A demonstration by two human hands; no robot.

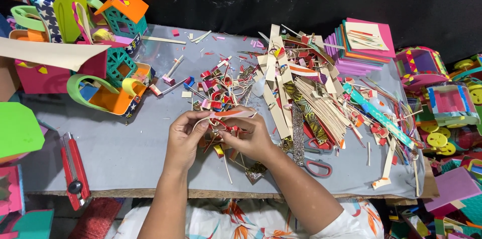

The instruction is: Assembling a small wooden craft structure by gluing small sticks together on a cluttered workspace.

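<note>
frame centre: left hand [185,136] and right hand [249,136] both pinched shut on one thin foam strip [232,114], held taut above scrap pile [221,88] for working; scissors [315,161] lie right

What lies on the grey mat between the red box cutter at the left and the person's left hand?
In the head view, nothing: between the red box cutter and the left hand only bare grey mat shows.
</note>
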